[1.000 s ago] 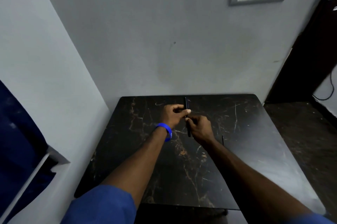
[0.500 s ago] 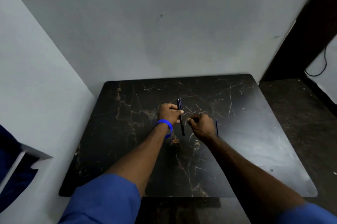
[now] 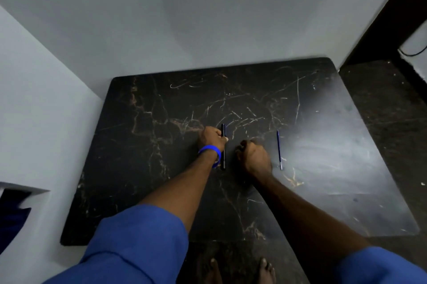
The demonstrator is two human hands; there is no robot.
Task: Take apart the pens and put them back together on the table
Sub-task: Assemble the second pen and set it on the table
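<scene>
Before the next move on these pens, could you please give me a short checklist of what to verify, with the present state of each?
1. Left hand grips the black pen: ok.
2. Right hand is free to take a part: cannot tell; it is fisted and may hide something.
3. Thin blue piece lies flat, right of the right hand: ok.
4. That piece is clear of the table edge: ok.
5. Black pen is already apart: cannot tell.
</scene>
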